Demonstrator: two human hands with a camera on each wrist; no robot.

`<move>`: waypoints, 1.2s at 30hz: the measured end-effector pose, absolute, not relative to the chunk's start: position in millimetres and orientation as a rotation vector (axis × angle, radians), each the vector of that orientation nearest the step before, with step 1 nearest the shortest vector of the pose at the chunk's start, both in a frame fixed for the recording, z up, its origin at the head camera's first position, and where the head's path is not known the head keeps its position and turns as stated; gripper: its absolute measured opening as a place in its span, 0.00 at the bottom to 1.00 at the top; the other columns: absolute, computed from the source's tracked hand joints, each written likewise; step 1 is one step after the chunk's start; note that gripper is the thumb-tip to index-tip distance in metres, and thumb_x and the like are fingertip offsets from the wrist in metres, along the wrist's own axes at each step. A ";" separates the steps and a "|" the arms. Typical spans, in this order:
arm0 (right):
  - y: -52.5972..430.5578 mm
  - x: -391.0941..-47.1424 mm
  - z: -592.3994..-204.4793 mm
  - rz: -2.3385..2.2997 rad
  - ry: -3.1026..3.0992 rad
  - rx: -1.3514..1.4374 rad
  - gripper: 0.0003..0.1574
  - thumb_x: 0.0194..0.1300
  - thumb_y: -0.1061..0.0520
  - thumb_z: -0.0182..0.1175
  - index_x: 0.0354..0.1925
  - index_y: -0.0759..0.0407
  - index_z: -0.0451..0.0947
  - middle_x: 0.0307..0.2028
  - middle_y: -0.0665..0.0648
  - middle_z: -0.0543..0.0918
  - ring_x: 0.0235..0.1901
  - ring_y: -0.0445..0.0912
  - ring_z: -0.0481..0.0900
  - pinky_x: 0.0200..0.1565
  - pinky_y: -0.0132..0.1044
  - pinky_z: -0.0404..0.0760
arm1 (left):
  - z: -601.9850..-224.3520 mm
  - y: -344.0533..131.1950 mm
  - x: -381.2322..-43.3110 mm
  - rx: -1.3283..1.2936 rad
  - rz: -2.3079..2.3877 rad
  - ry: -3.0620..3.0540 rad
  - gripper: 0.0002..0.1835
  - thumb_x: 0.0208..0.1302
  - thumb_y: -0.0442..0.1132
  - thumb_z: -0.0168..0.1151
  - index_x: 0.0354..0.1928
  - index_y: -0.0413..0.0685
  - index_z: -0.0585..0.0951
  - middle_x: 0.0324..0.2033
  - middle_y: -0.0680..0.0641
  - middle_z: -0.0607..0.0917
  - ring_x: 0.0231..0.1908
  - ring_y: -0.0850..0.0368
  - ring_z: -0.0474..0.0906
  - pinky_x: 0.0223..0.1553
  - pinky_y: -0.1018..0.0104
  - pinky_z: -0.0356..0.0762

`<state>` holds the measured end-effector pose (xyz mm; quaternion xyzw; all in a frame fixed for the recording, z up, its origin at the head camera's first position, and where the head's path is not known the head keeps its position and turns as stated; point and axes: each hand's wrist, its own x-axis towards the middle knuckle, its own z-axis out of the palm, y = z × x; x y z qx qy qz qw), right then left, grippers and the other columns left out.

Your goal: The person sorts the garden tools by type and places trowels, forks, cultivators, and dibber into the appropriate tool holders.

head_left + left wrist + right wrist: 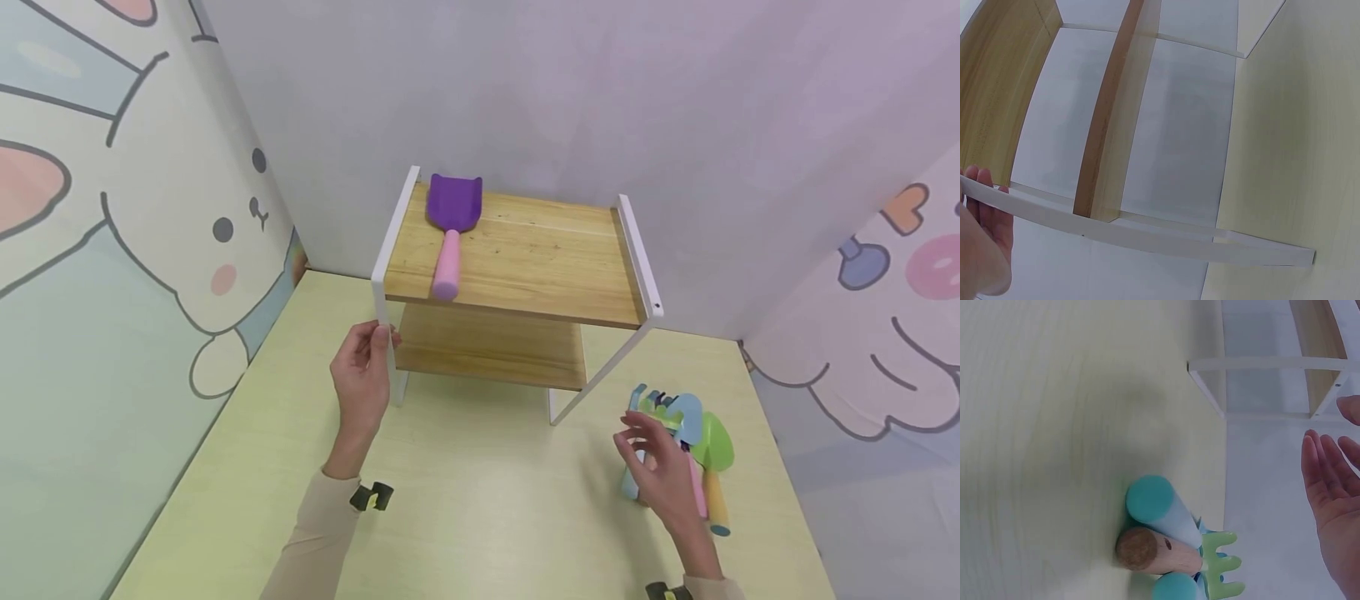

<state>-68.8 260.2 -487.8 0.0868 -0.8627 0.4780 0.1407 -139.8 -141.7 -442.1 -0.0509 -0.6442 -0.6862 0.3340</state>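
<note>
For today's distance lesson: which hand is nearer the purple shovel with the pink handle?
Left. The left hand holds a white shelf post diagonally below the shovel; the right hand is farther away, by the colourful tools.

1. Head view: we cannot count the pile of toy tools [686,415]; its pieces overlap and the right hand [663,479] covers some
2. Part of the left hand [362,371] is lost to us behind the white post [381,310] of the shelf [636,250]
3. Upper board [540,258] hides the back of the lower board [491,350] from us
4. Left wrist view: we see the left hand cropped by the left edge
5. Right wrist view: right hand cropped at right, one teal-ended handle [1175,589] at bottom
6. Dark dot [657,305] on the shelf corner: too small for us to identify
</note>
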 end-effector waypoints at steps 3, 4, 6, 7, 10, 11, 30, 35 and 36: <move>269.0 -69.2 -504.7 1.330 -2.507 0.228 0.27 0.63 0.73 0.68 0.60 0.70 0.75 0.52 0.60 0.82 0.44 0.38 0.82 0.47 0.22 0.80 | -442.1 -142.0 -139.6 -0.129 -1.793 -1.685 0.10 0.77 0.29 0.55 0.44 0.22 0.78 0.35 0.36 0.84 0.36 0.55 0.84 0.46 0.69 0.83; 272.3 -69.4 -510.5 1.316 -2.512 0.220 0.28 0.63 0.73 0.68 0.61 0.70 0.75 0.52 0.60 0.82 0.43 0.37 0.82 0.47 0.21 0.80 | -441.9 -142.1 -139.5 -0.130 -1.792 -1.686 0.10 0.77 0.29 0.55 0.44 0.22 0.78 0.35 0.37 0.85 0.36 0.55 0.84 0.46 0.69 0.83; 278.8 -69.4 -521.1 1.312 -2.515 0.203 0.29 0.62 0.73 0.69 0.61 0.68 0.75 0.52 0.60 0.82 0.43 0.36 0.81 0.45 0.21 0.79 | -442.3 -142.2 -139.6 -0.133 -1.790 -1.688 0.10 0.77 0.29 0.55 0.44 0.23 0.78 0.35 0.39 0.85 0.37 0.56 0.84 0.46 0.69 0.83; 281.5 -69.1 -525.0 1.304 -2.516 0.202 0.30 0.62 0.72 0.69 0.62 0.68 0.75 0.52 0.60 0.82 0.43 0.36 0.81 0.44 0.21 0.79 | -442.2 -142.2 -139.7 -0.136 -1.790 -1.688 0.10 0.77 0.29 0.55 0.44 0.23 0.78 0.35 0.40 0.85 0.37 0.57 0.84 0.46 0.69 0.83; 286.6 -67.5 -531.9 1.319 -2.510 0.190 0.30 0.63 0.71 0.70 0.62 0.66 0.76 0.53 0.59 0.82 0.44 0.36 0.82 0.43 0.21 0.80 | -442.1 -141.9 -139.6 -0.145 -1.785 -1.690 0.10 0.77 0.29 0.55 0.44 0.22 0.78 0.35 0.37 0.84 0.37 0.59 0.84 0.46 0.69 0.82; 287.7 -66.8 -533.4 1.325 -2.505 0.188 0.30 0.63 0.71 0.70 0.62 0.65 0.76 0.53 0.60 0.82 0.44 0.37 0.82 0.42 0.21 0.80 | -442.1 -141.9 -139.6 -0.147 -1.783 -1.690 0.10 0.77 0.29 0.55 0.44 0.22 0.78 0.35 0.36 0.84 0.37 0.59 0.84 0.46 0.70 0.82; 299.3 -56.9 -547.1 1.136 -2.745 -0.092 0.25 0.68 0.60 0.70 0.59 0.70 0.77 0.50 0.66 0.84 0.41 0.49 0.84 0.39 0.23 0.81 | -443.8 -141.9 -139.6 -0.142 -1.782 -1.693 0.10 0.77 0.29 0.55 0.44 0.23 0.78 0.35 0.39 0.85 0.37 0.52 0.84 0.47 0.69 0.83; 300.0 -56.8 -547.3 1.080 -2.813 -0.121 0.27 0.69 0.57 0.69 0.60 0.70 0.76 0.46 0.64 0.85 0.42 0.51 0.84 0.38 0.26 0.82 | -443.8 -141.7 -138.7 -0.146 -1.777 -1.694 0.10 0.77 0.29 0.55 0.45 0.23 0.78 0.35 0.38 0.85 0.37 0.52 0.85 0.47 0.70 0.82; 300.1 -57.1 -547.2 1.066 -2.826 -0.121 0.28 0.69 0.57 0.70 0.60 0.70 0.76 0.46 0.64 0.85 0.42 0.52 0.84 0.37 0.26 0.81 | -444.2 -141.7 -138.8 -0.146 -1.777 -1.695 0.10 0.77 0.29 0.55 0.45 0.23 0.78 0.35 0.37 0.85 0.37 0.51 0.85 0.47 0.70 0.82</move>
